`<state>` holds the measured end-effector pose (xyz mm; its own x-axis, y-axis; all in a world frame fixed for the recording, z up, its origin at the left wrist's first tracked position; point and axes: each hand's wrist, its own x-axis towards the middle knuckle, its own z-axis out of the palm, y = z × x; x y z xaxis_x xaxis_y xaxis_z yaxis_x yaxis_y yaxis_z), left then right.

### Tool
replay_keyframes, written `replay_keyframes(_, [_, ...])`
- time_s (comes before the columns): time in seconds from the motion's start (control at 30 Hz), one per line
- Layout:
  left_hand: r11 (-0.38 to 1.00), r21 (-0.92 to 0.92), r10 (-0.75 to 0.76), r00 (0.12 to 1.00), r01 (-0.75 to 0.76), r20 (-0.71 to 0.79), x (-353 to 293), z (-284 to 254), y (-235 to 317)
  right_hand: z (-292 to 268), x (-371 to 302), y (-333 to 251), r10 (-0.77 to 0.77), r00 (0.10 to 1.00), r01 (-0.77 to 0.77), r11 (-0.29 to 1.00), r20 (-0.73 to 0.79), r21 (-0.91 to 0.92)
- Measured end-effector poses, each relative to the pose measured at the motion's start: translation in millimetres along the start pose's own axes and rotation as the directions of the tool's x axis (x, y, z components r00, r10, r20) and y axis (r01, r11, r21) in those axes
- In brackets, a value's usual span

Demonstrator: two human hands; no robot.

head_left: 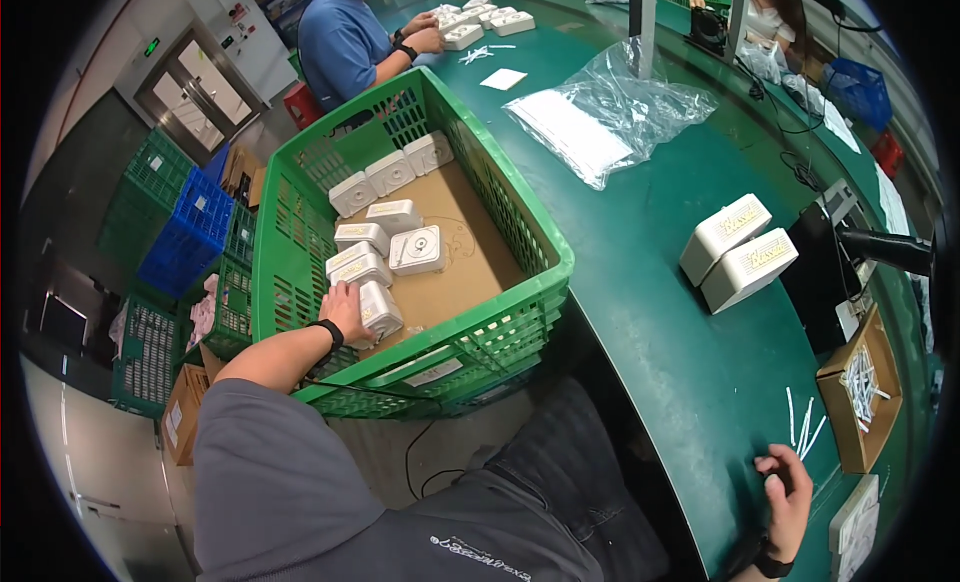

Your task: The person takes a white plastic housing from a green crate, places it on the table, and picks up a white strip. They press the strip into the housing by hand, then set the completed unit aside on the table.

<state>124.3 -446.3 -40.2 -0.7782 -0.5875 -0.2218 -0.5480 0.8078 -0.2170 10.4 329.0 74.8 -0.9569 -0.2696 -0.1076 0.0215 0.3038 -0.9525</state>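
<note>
My left hand (343, 310) reaches into a green plastic crate (557, 274). Its fingers are wrapped round a white rounded box (380, 309) at the near left corner. More boxes of this kind stand along the crate's left side and far end; one lies flat with a round part facing up (415, 250). Over the green table (650, 327), my right hand (786, 500) is held with loosely bent fingers, apart and with nothing visible in them. Just beyond its fingertips lie several thin white strips (803, 422). Two white boxes with yellow lettering (738, 254) stand side by side farther up the table.
A cardboard box of white strips (862, 387) and a pale piece (855, 527) line the right edge. Clear plastic bags (640, 112) lie farther back, near a metal post. A co-worker in blue (345, 42) handles white boxes at far left. Stacked crates (190, 227) stand left.
</note>
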Motion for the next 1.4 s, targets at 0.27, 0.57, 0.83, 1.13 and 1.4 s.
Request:
replay_keyframes(0.27, [0.999, -0.035, 0.027, 0.995, -0.024, 0.097, 42.9, 33.0, -28.6, -6.3, -7.3, -13.2, 0.060, 0.996, -0.059, 0.998, -0.071, 0.016])
replay_keyframes(0.57, [0.921, -0.039, 0.388, 0.908, -0.387, 0.162, 15.6, -68.5, 30.3, -6.9, -14.9, 1.3, 0.037, 0.994, -0.030, 0.997, -0.107, 0.068])
replay_keyframes(0.83, [0.751, -0.278, 0.398, 0.746, -0.599, -0.534, -21.5, -286.2, 85.8, 3.7, -10.9, -4.8, -0.115, 0.985, 0.097, 0.985, -0.131, -0.142])
replay_keyframes(1.13, [0.547, -0.163, 0.658, 0.542, -0.821, -0.522, -29.6, -393.4, 312.2, 3.4, -14.6, -0.8, -0.169, 0.977, 0.138, 0.967, -0.132, -0.215])
replay_keyframes(1.4, [0.719, -0.180, 0.638, 0.740, -0.672, -0.213, 35.5, -376.9, 434.1, 9.0, -18.7, 4.5, -0.270, 0.949, 0.213, 0.930, -0.163, -0.301])
